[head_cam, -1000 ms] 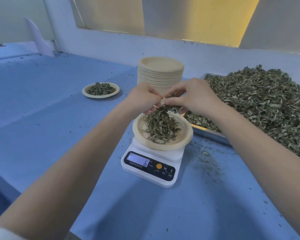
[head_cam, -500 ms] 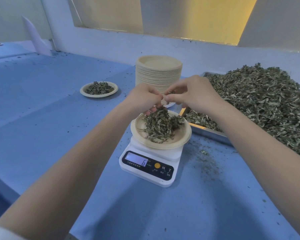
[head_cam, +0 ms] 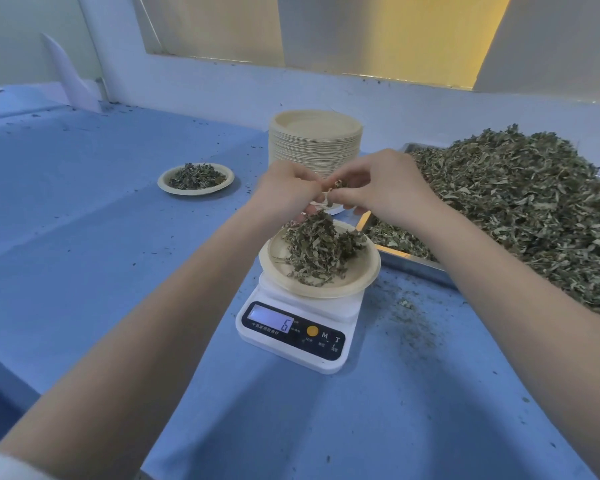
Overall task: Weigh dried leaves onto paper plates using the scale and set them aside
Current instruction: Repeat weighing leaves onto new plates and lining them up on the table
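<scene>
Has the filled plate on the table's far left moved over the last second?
No. The filled plate keeps its place left of the plate stack; its slight shift in frame matches the stack's, so the camera moved.

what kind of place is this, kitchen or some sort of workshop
Probably a small herb or tea packing workbench, not a home kitchen: a metal tray heaped with dried leaves, a digital scale reading 6, and a tall stack of paper plates on a blue-covered table.
</scene>
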